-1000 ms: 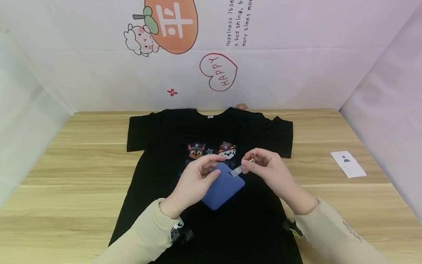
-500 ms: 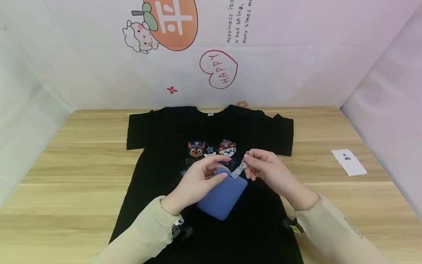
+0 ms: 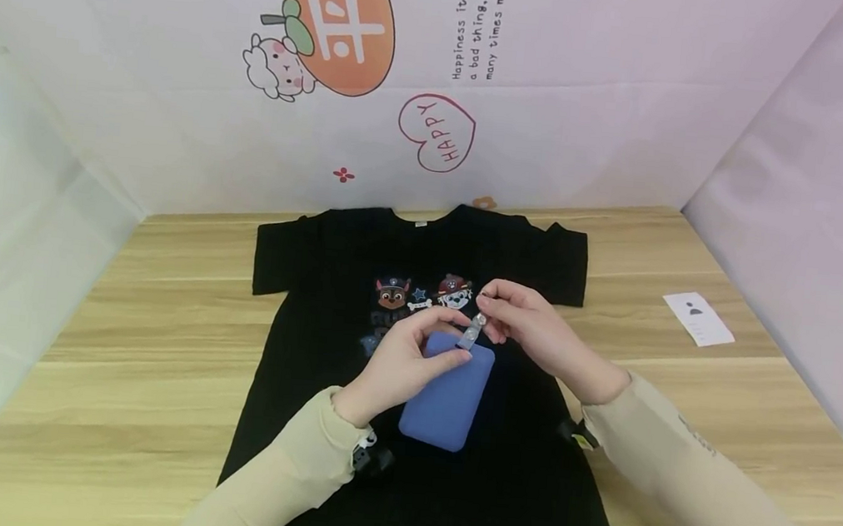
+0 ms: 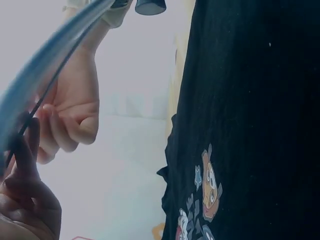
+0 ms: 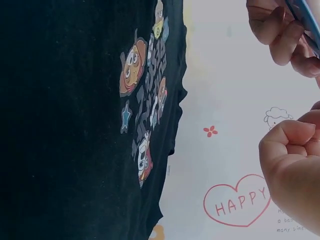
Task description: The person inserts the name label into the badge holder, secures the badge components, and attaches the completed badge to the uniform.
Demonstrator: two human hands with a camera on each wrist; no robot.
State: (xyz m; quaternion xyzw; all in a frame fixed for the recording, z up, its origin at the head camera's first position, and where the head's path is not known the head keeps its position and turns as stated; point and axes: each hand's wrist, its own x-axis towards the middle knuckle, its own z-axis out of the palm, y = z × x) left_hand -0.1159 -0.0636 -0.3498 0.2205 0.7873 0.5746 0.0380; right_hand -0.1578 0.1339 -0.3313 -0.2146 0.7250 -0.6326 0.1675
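Observation:
A blue card holder hangs above the black T-shirt, its long side nearly upright. At its top corner my left hand pinches it, thumb on the front face and fingers behind. A short clear strap with metal snaps rises from the holder's top edge. The strap's upper end is pinched between the thumb and fingers of my right hand. In the left wrist view the holder shows edge-on, with the right hand beyond it. The right wrist view shows my right hand with fingers curled.
The T-shirt lies spread on a wooden table, cartoon print facing up. A white card with a small figure printed on it lies at the right. Behind the table stands a white printed backdrop.
The blue holder has turned from a diagonal tilt to nearly upright. My right hand has shifted slightly left and up with the strap's end, and my left hand has moved a little right.

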